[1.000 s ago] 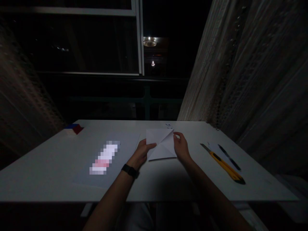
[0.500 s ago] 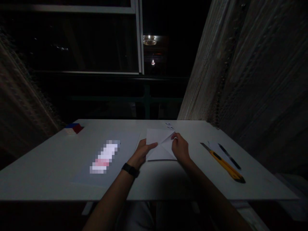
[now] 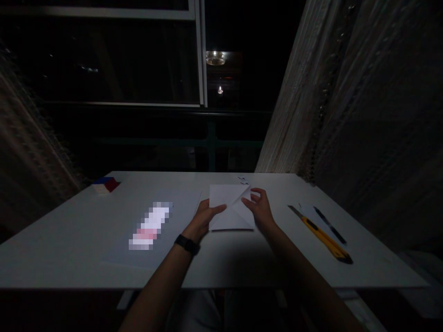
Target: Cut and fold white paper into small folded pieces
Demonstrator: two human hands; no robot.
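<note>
A white folded sheet of paper (image 3: 221, 219), roughly square with diagonal creases meeting near its middle, is held up above the table. My left hand (image 3: 204, 216) grips its left edge, thumb on the front face and fingers behind. At the right edge is my right hand (image 3: 260, 206), its thumb on the front near the upper right folds and its fingers curled around behind that side. A dark watch band (image 3: 187, 244) circles my left wrist.
On the white table (image 3: 83, 249), a yellow utility knife (image 3: 323, 237) and a dark pen (image 3: 330, 225) lie to the right. A blurred bright phone-like screen (image 3: 151, 226) rests on paper at left. A red, blue and white cube (image 3: 105, 185) sits far left. Curtains (image 3: 290, 92) hang beyond.
My right hand has opened from a tight pinch at the upper right corner, its thumb now lying on the paper's front. The left hand and paper have shifted very slightly left.
</note>
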